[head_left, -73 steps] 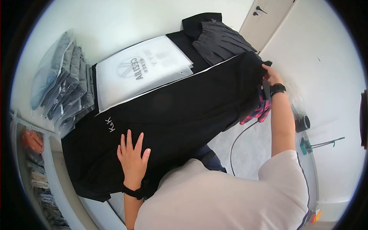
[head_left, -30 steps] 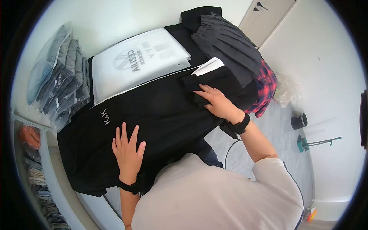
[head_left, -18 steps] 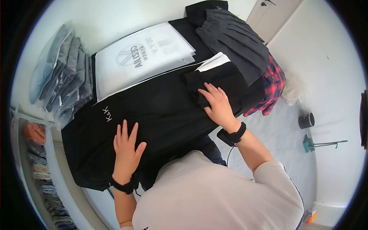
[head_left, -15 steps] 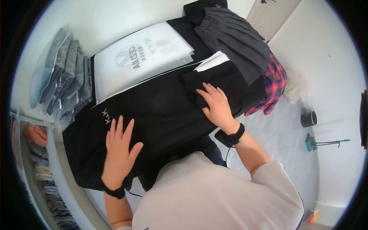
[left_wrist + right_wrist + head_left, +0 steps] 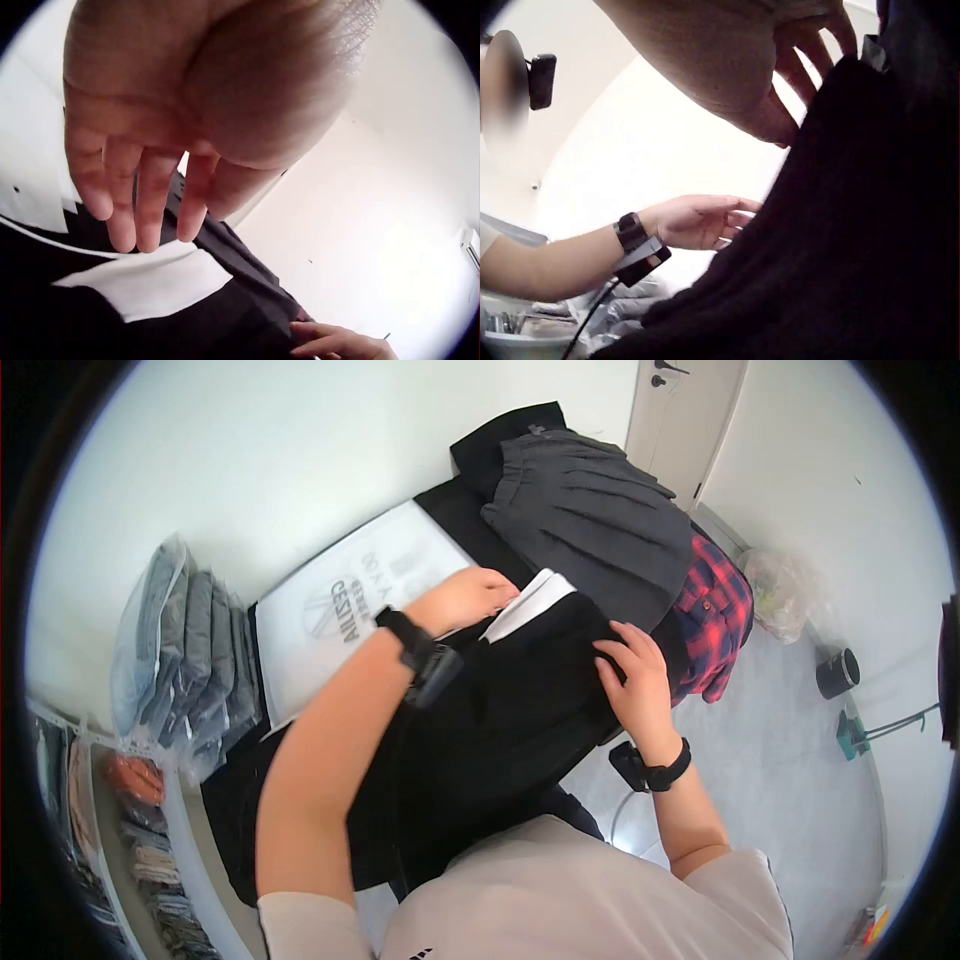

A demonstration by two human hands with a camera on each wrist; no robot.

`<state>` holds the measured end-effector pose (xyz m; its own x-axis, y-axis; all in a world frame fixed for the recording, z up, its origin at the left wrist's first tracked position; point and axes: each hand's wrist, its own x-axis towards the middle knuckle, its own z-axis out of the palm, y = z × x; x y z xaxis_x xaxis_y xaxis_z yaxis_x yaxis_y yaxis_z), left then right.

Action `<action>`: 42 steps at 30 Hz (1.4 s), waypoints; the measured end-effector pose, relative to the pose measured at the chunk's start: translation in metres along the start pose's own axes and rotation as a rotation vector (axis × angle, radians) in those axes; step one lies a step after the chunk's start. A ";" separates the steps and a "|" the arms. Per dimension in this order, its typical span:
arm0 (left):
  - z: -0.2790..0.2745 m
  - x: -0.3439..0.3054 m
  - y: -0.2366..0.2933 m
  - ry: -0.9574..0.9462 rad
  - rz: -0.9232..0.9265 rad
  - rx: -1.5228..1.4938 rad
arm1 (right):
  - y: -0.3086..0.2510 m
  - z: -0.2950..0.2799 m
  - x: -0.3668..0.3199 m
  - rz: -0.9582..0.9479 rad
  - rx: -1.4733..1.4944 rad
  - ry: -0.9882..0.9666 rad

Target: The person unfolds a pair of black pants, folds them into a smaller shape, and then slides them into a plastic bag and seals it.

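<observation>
Smooth pale wall stands behind matte black cloth, spread on the near side of a gray pleated skirt. Left grip, fingers loose and holding nothing, hangs at the cloth's narrow white strip, near the skirt; right grip, relaxed, touches the cloth's edge. Half a second ago, the left lay farther from the skirt.
</observation>
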<state>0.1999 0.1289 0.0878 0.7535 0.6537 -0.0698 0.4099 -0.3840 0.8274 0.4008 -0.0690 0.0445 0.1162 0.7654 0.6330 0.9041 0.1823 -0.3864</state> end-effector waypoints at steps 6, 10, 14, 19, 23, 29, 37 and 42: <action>0.042 0.065 0.005 0.080 -0.046 0.277 | 0.030 0.018 -0.027 0.224 0.244 0.033; 0.050 0.076 -0.005 0.205 0.184 0.207 | 0.032 0.021 -0.027 0.291 0.304 0.047; 0.044 0.079 -0.018 0.244 0.050 0.098 | 0.034 0.017 -0.024 0.359 0.336 0.010; 0.022 0.058 0.014 -0.022 -0.315 -0.041 | 0.036 0.013 -0.021 0.331 0.376 -0.016; -0.012 0.031 0.010 -0.340 -0.207 0.189 | 0.037 0.013 -0.020 0.337 0.401 -0.034; -0.022 -0.004 -0.004 -0.302 -0.348 0.054 | 0.024 0.018 -0.023 0.246 0.093 0.105; -0.004 -0.024 -0.018 -0.136 -0.241 0.079 | -0.025 0.020 -0.010 -0.132 0.222 -0.220; 0.003 -0.028 -0.026 -0.041 -0.090 0.064 | -0.011 0.024 -0.015 -0.093 0.251 -0.129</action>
<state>0.1696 0.1185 0.0663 0.7320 0.6607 -0.1665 0.5083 -0.3668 0.7792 0.3790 -0.0677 0.0226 -0.0297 0.8074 0.5893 0.7764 0.3900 -0.4952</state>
